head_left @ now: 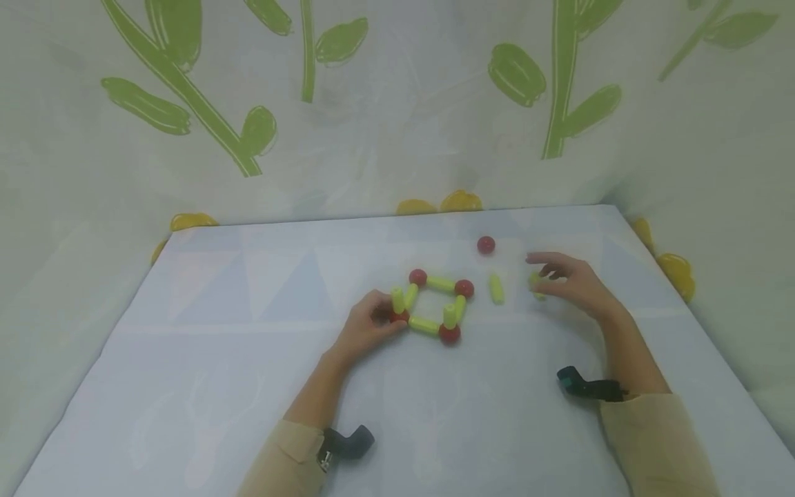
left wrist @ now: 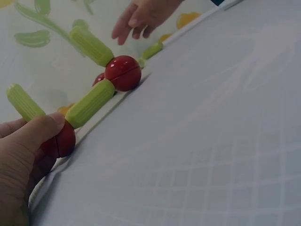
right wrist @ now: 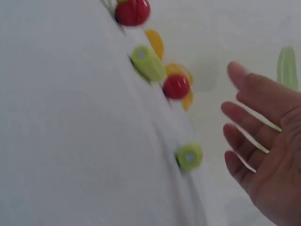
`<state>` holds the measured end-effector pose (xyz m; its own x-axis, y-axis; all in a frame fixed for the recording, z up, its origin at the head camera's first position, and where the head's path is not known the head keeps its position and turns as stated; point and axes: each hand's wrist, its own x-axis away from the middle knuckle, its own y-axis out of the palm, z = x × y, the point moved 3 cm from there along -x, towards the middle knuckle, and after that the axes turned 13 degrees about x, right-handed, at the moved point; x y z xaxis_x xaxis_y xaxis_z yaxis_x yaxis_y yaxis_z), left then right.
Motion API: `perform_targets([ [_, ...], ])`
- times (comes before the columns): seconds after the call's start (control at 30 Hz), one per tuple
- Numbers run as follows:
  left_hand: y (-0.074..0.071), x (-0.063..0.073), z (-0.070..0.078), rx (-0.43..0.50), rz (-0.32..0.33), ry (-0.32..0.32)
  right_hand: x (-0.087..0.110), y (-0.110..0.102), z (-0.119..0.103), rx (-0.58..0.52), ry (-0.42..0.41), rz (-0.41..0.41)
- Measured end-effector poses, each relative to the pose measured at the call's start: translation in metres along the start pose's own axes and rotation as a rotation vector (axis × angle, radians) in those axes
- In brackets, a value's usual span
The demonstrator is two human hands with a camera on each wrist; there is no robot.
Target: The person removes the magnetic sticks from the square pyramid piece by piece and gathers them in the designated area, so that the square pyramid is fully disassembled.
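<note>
A square frame of red balls and yellow-green rods lies on the table, with two rods standing upright on its near balls. My left hand [head_left: 366, 326] grips the near-left red ball [left wrist: 65, 140], thumb on top, at the foot of one upright rod [head_left: 397, 300]. The other upright rod [head_left: 450, 315] rises from the near-right ball [head_left: 450, 334]. My right hand [head_left: 570, 281] hovers with spread fingers over a loose rod [head_left: 535, 284]; in the right wrist view that rod [right wrist: 189, 157] stands apart from the fingers, and the hand holds nothing.
Between the frame and my right hand lies another loose rod [head_left: 496, 288]. A loose red ball [head_left: 486, 245] sits farther back on the white table [head_left: 279, 414]. Behind the table's far edge rises a pale wall [head_left: 404, 124] with green leaf pictures.
</note>
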<state>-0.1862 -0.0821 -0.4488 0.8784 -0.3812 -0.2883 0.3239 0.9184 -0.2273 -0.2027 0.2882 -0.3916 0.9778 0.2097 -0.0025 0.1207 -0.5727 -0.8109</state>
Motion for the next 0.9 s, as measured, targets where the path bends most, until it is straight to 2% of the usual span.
perform_targets([
  [0.13,0.001,0.001,0.000,-0.003,-0.011,0.026,0.000,0.018,-0.029,-0.032,-0.097,-0.002],
  [0.27,0.001,0.001,-0.001,0.005,-0.035,0.041,0.000,0.040,-0.054,-0.073,-0.195,-0.073],
  [0.4,0.002,0.001,-0.001,0.009,-0.062,0.040,0.003,0.061,-0.075,-0.099,-0.251,-0.143],
  [0.5,0.003,0.002,0.001,0.019,-0.084,0.018,0.007,0.074,-0.088,-0.076,-0.269,-0.184],
  [0.63,0.005,0.003,0.001,0.034,-0.133,-0.015,0.012,0.085,-0.097,-0.045,-0.284,-0.186],
  [0.8,0.005,0.003,0.003,0.096,-0.219,-0.038,0.018,0.089,-0.091,-0.053,-0.258,-0.131],
  [0.9,0.003,0.003,0.005,0.125,-0.237,-0.072,0.020,0.089,-0.090,-0.085,-0.286,-0.130],
])
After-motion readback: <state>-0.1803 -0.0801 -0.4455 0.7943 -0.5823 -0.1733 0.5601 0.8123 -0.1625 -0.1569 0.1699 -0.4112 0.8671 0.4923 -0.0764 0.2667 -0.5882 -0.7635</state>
